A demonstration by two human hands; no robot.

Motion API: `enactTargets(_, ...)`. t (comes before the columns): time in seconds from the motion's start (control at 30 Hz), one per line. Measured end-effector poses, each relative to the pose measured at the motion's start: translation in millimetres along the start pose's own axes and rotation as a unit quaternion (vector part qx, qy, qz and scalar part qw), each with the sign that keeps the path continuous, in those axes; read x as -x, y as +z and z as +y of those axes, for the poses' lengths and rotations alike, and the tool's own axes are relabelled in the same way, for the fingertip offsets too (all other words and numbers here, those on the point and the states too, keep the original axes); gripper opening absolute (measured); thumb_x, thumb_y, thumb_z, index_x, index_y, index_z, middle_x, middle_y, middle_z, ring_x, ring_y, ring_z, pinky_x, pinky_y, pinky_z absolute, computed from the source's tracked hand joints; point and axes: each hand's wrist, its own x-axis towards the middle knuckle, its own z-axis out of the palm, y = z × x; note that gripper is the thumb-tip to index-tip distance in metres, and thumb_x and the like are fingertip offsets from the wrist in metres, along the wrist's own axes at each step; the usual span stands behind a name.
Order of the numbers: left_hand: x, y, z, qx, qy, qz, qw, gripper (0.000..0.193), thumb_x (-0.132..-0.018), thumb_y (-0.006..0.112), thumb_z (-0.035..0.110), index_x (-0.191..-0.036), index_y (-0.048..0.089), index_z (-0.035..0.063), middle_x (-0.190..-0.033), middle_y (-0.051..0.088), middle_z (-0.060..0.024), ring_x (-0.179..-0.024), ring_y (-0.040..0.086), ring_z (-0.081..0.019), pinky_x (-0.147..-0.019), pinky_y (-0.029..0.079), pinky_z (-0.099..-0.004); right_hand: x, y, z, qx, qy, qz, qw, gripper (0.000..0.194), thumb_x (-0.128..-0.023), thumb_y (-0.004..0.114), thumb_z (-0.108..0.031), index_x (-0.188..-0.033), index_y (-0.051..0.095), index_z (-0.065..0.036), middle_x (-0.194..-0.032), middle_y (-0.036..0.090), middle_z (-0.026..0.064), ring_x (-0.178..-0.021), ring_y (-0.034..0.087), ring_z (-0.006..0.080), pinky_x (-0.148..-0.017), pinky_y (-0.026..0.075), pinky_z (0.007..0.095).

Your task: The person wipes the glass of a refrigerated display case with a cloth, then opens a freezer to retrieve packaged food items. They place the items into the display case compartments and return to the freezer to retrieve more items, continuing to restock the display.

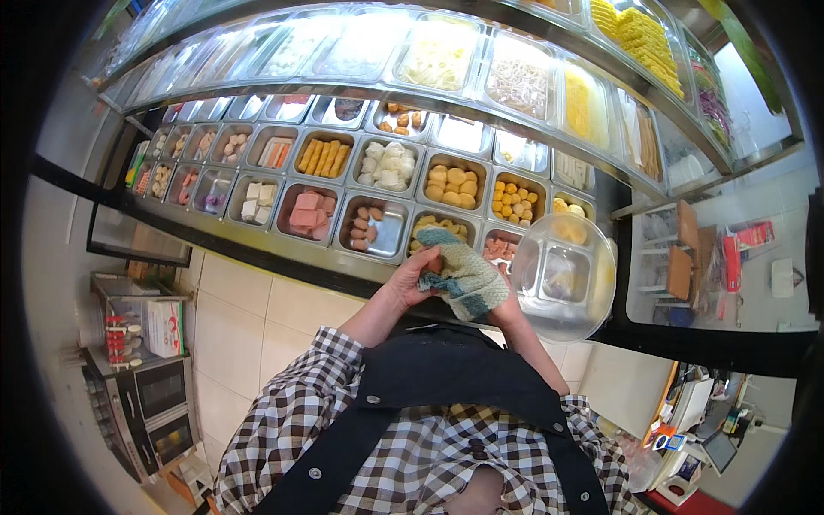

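Note:
Both hands meet in front of my apron at the edge of the food counter. A knitted cloth (475, 286), pale green with teal patches, is bunched between them. My left hand (412, 275) grips its left side, with the thumb uppermost. The cloth drapes over my right hand (507, 311) and hides its fingers, so only the wrist side shows. A clear round plastic bowl or lid (529, 302) is beside my right forearm, overlapping the steel pans. What supports it is not visible. Just beyond the cloth lies a pan of yellowish pieces (421, 225).
Steel pans fill the counter, including small sausages (364, 225), pink meat slices (311, 212) and yellow rolls (324, 156). A metal-edged shelf (360, 94) with clear food bins (440, 51) overhangs them. An oven (158, 402) stands low left; a dark-framed glass panel (721, 264) is right.

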Motion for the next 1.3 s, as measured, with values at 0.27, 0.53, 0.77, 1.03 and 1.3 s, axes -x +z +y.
enactTargets(0.27,21.8,-46.1,24.4,0.054,0.033,0.095,0.993,0.03,-0.08,0.059,0.011,-0.109,0.053,0.0051,-0.098,0.059,-0.0126,-0.09,0.06,-0.0266,-0.081,0.053,-0.0374,12.0,-4.5,14.1,-0.232,0.007,-0.014,0.973,0.044,-0.093,0.052,-0.02,-0.13,0.043,0.001,-0.124,0.054,0.0111,-0.111,0.053,0.0194,-0.096,0.042,0.0328)
enactTargets(0.53,-21.1,-116.6,110.8,-0.786,0.24,0.324,0.468,0.016,-0.077,0.052,0.005,-0.091,0.057,0.0089,-0.084,0.056,-0.012,-0.088,0.058,-0.0304,-0.074,0.049,-0.0417,55.5,-28.6,11.3,-0.214,0.0,0.059,0.975,0.046,-0.094,0.049,-0.02,-0.133,0.041,0.001,-0.128,0.052,0.0125,-0.112,0.053,0.0215,-0.095,0.043,0.0342)
enactTargets(0.77,-37.0,-123.9,127.9,-0.888,0.096,0.28,0.351,0.019,-0.081,0.053,0.017,-0.097,0.064,0.0212,-0.104,0.052,-0.0105,-0.091,0.059,-0.0328,-0.076,0.049,-0.0443,105.0,-37.4,7.9,-0.127,0.012,0.116,0.985,0.035,-0.086,0.057,-0.009,-0.119,0.056,0.003,-0.112,0.061,0.0105,-0.099,0.058,0.0167,-0.088,0.046,0.0298)
enactTargets(1.03,-40.9,-77.2,113.1,-0.867,0.238,0.216,0.381,0.028,-0.076,0.065,0.015,-0.104,0.062,0.0105,-0.116,0.052,-0.0103,-0.088,0.061,-0.0254,-0.073,0.051,-0.036,158.9,-84.6,12.4,-0.261,-0.079,0.183,0.944,0.034,-0.087,0.056,-0.018,-0.116,0.058,0.0,-0.109,0.063,0.0127,-0.096,0.062,0.0242,-0.086,0.05,0.0371)
enactTargets(1.3,-87.0,65.0,-63.3,-0.535,-0.097,0.065,0.837,0.077,-0.082,0.064,0.026,-0.144,0.019,0.0172,-0.137,0.039,-0.0104,-0.096,0.058,-0.0258,-0.076,0.051,-0.0373,134.7,-172.3,-13.0,0.139,-0.09,0.449,0.878,0.041,-0.079,0.062,-0.013,-0.117,0.054,-0.002,-0.106,0.062,0.0142,-0.102,0.06,0.028,-0.084,0.05,0.0379)
